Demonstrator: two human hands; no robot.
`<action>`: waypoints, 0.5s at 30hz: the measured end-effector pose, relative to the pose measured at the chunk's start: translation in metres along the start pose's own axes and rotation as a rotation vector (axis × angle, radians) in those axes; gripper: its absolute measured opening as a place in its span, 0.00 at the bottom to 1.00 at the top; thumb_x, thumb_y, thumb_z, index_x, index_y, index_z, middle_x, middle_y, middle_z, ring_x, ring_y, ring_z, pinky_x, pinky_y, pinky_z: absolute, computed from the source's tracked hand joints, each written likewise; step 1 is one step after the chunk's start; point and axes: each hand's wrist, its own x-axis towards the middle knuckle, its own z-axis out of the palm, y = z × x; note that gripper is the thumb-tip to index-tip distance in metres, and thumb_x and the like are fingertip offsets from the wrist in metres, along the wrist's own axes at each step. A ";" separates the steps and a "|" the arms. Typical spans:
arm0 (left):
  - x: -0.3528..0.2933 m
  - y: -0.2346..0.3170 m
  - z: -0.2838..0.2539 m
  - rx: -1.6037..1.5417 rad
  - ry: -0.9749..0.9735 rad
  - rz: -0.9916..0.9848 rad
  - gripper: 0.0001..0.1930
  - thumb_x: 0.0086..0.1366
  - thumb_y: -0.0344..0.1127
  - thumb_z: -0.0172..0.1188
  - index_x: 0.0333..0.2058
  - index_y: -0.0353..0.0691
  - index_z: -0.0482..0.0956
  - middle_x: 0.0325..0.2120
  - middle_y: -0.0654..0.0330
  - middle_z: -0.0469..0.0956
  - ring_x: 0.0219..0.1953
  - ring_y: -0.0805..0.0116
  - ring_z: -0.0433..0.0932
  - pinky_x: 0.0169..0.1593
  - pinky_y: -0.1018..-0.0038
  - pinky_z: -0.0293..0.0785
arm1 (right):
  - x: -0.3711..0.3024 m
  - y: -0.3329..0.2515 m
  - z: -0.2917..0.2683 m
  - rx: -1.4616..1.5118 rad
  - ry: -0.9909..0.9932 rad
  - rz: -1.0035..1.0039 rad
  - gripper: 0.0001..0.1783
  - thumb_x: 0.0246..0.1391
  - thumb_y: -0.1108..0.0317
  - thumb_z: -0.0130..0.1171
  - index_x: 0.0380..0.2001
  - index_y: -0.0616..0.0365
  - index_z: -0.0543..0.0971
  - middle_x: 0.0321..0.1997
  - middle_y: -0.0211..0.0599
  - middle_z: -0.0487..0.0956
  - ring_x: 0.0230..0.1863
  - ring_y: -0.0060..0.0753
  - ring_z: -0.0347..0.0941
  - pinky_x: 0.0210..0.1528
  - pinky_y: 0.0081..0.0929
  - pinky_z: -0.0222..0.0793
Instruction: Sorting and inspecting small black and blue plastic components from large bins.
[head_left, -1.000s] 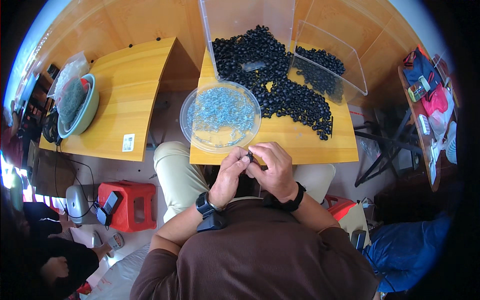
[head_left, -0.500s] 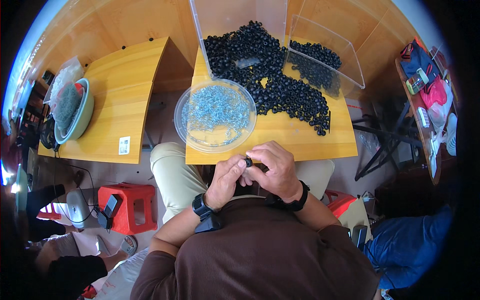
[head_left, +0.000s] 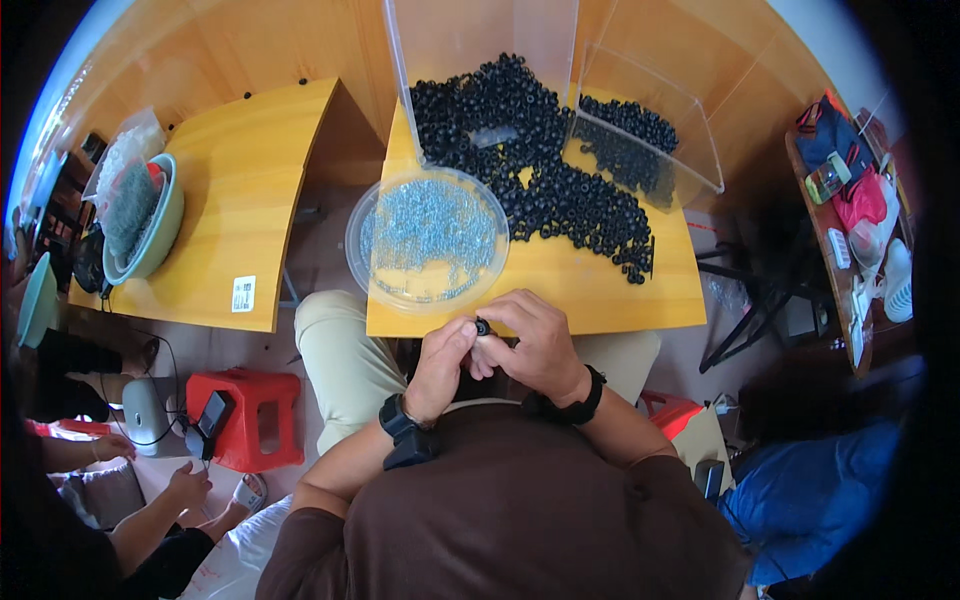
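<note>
My left hand (head_left: 445, 360) pinches a small round black plastic part (head_left: 483, 327) with a hole in it, just off the table's front edge. My right hand (head_left: 538, 345) closes on the same part from the other side, its thumb and forefinger against it. Beyond my hands lies a heap of similar black parts (head_left: 590, 212), spilling from a clear plastic bin (head_left: 398, 75) lying on its side. A round clear tray (head_left: 357, 262) on the near left of the table holds many small silvery metal pieces (head_left: 430, 225), too small to name.
A second clear box (head_left: 690, 180) with black parts stands at the back right of my table (head_left: 600, 305). On the left, another table (head_left: 240, 190) bears a pale green basin (head_left: 160, 245). A red stool (head_left: 245, 415) and another person's hands (head_left: 188, 488) are at lower left.
The view has shifted slightly. Both my hands still hold the black part, their fingers moved a little. Another person's forearms and hands have come into view at the lower left.
</note>
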 end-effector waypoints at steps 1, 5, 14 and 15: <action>0.001 -0.001 -0.003 0.011 -0.029 0.016 0.18 0.72 0.42 0.38 0.35 0.34 0.72 0.23 0.59 0.76 0.23 0.75 0.73 0.29 0.81 0.69 | 0.005 0.002 -0.004 0.013 -0.043 0.027 0.10 0.40 0.73 0.65 0.30 0.59 0.77 0.29 0.39 0.77 0.31 0.41 0.74 0.33 0.31 0.70; 0.003 0.001 -0.013 0.017 0.043 -0.011 0.17 0.72 0.42 0.40 0.41 0.35 0.72 0.25 0.59 0.77 0.25 0.75 0.73 0.30 0.80 0.69 | 0.039 0.019 -0.034 -0.033 -0.041 0.050 0.12 0.42 0.66 0.67 0.31 0.57 0.79 0.32 0.39 0.78 0.34 0.41 0.75 0.38 0.32 0.72; 0.003 -0.003 -0.019 -0.015 0.041 -0.047 0.14 0.70 0.37 0.40 0.40 0.34 0.72 0.26 0.59 0.77 0.25 0.76 0.74 0.30 0.81 0.68 | 0.138 0.132 -0.157 -0.924 0.501 -0.044 0.17 0.47 0.68 0.62 0.43 0.56 0.78 0.37 0.43 0.79 0.39 0.44 0.76 0.42 0.34 0.71; 0.003 -0.004 -0.021 -0.018 0.047 -0.043 0.14 0.70 0.37 0.40 0.40 0.34 0.72 0.26 0.59 0.77 0.25 0.76 0.74 0.30 0.81 0.68 | 0.139 0.129 -0.157 -0.873 0.498 -0.010 0.15 0.48 0.68 0.61 0.41 0.56 0.79 0.39 0.43 0.79 0.41 0.45 0.76 0.44 0.34 0.71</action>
